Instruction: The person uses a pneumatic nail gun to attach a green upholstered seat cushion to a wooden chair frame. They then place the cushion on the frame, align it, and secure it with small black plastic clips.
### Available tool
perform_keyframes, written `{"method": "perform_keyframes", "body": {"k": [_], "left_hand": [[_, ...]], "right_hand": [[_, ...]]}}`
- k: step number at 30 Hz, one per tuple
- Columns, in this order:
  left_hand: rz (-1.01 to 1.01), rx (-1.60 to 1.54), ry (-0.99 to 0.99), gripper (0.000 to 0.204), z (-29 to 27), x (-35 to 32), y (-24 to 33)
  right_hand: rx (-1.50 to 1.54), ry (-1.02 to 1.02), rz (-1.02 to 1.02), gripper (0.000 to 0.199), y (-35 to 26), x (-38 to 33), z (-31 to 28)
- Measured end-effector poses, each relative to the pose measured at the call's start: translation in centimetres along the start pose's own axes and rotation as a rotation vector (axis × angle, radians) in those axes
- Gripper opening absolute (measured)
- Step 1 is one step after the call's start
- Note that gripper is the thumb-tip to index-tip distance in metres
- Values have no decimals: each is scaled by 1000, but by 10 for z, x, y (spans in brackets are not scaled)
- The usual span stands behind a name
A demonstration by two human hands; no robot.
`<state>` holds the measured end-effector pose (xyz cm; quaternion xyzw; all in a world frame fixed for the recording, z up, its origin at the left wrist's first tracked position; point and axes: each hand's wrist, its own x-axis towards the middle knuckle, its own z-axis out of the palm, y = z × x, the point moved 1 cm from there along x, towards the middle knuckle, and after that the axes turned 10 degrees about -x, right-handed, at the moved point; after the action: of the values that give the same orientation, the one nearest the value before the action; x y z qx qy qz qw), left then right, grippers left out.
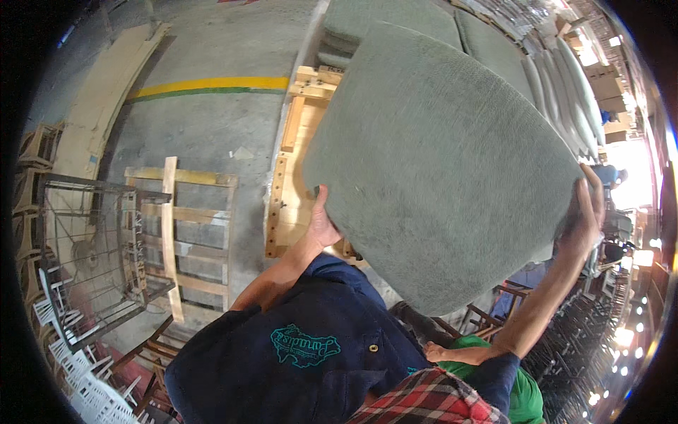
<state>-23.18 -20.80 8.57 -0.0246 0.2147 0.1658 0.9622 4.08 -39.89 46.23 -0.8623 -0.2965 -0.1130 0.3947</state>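
A large grey-green seat cushion (445, 162) with fine ribbed fabric and rounded corners is held up in front of me, tilted. My left hand (325, 227) grips its near left edge; the thumb shows along the side and the other fingers are hidden underneath. At the right corner, my right hand (585, 212) is closed around the edge with its fingers over the rim. Partly covered by the cushion, a light wooden frame (291, 134) with dark holes along its rails lies below and to the left.
More grey-green cushions (487, 46) lie behind, at the far side. To the left are a slatted wooden pallet (201, 213) and a dark metal frame (106, 326). White plastic chairs (92, 385) stand lower left. A person in green (526, 389) is close at lower right.
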Motion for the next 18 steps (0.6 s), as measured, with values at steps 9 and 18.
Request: {"method": "perform_keyframes", "body": {"k": [9, 18], "left_hand": [[248, 144, 323, 60, -4, -102, 24], [308, 150, 432, 55, 6, -108, -6]], "right_hand": [[262, -130, 246, 23, 198, 1, 173], [-122, -530, 546, 92, 212, -59, 264]]}}
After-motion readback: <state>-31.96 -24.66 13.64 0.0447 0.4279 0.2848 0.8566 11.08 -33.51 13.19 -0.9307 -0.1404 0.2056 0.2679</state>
